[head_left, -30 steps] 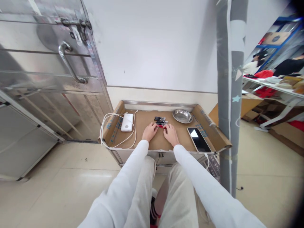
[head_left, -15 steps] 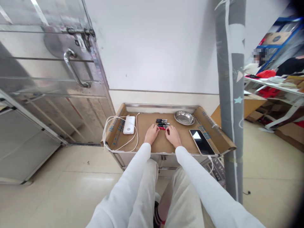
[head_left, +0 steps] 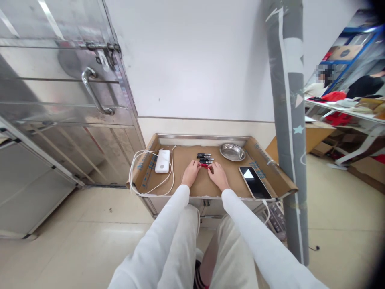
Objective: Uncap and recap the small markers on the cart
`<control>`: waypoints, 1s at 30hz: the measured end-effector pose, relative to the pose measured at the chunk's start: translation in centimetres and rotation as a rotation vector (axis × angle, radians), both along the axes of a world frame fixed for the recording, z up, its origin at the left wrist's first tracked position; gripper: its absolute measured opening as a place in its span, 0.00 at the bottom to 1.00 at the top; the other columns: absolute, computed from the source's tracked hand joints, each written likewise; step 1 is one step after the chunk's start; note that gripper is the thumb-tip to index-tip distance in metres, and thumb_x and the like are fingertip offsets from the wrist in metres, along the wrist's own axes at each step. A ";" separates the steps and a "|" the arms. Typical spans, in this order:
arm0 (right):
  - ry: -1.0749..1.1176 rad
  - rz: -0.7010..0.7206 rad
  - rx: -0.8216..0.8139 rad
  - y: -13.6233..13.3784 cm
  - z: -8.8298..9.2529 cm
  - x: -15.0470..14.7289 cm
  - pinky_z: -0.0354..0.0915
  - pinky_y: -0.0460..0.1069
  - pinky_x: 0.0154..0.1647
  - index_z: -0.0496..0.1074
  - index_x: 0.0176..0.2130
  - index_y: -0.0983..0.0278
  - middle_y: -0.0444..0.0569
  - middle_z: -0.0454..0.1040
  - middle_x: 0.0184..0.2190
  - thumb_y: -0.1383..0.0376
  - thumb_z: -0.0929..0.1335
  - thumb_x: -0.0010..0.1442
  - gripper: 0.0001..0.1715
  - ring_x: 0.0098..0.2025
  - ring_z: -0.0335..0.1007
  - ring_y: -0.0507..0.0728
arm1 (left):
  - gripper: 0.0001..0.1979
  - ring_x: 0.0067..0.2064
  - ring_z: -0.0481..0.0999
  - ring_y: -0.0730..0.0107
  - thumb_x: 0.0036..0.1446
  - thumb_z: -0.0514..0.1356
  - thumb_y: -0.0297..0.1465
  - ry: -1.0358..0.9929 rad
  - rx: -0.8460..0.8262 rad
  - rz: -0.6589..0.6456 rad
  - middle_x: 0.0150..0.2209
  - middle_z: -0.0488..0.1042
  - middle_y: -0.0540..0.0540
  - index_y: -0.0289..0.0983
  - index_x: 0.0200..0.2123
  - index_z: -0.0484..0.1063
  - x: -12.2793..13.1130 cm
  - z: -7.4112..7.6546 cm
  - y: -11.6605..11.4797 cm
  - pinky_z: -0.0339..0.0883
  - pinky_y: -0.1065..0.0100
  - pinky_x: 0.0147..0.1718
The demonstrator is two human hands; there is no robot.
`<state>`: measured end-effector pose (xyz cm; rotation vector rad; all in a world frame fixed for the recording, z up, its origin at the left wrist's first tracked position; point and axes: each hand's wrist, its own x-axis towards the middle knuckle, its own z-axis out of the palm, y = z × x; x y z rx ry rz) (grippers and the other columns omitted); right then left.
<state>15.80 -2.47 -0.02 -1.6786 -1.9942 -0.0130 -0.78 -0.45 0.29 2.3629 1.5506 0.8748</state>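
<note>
On the brown cardboard lining [head_left: 168, 182] of a small cabinet top, several black pens [head_left: 204, 157] lie side by side in a short stack of rows. Just in front of them is a red pen [head_left: 204, 165], partly covered by my fingertips. My left hand [head_left: 190, 172] has its thumb and fingers closed at the red pen's left end. Its right end is between the fingers of my right hand [head_left: 217, 175], also in a pinch. A shallow round metal dish [head_left: 232, 152] stands behind and to the right of my right hand.
A white power bank [head_left: 163, 161] with a looped white cable [head_left: 173, 176] lies at the left. To the right is a phone [head_left: 255, 182], plugged into a cable. A tall grey wrapped roll [head_left: 290, 120] stands beside the cabinet. Farther right, people sit at a cluttered table [head_left: 345, 108].
The camera view has shifted slightly. My hands stay at the red pen, with the fingertips a little closer together and more of its red middle showing between them.
</note>
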 end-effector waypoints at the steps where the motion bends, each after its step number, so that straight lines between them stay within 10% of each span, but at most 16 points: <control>1: -0.006 0.005 0.003 0.0 0.0 0.0 0.59 0.51 0.47 0.69 0.40 0.64 0.52 0.70 0.40 0.65 0.59 0.61 0.12 0.43 0.64 0.58 | 0.07 0.43 0.74 0.72 0.64 0.50 0.32 -0.015 -0.009 -0.002 0.42 0.68 0.46 0.38 0.42 0.65 0.0 0.0 0.0 0.67 0.69 0.46; 30: 0.079 0.210 0.180 -0.1 0.1 -0.4 0.63 0.52 0.45 0.72 0.43 0.60 0.50 0.74 0.39 0.62 0.57 0.66 0.17 0.41 0.65 0.59 | 0.15 0.48 0.73 0.67 0.62 0.49 0.26 -0.269 0.020 -0.250 0.48 0.71 0.41 0.37 0.52 0.61 0.0 -0.3 0.1 0.66 0.61 0.51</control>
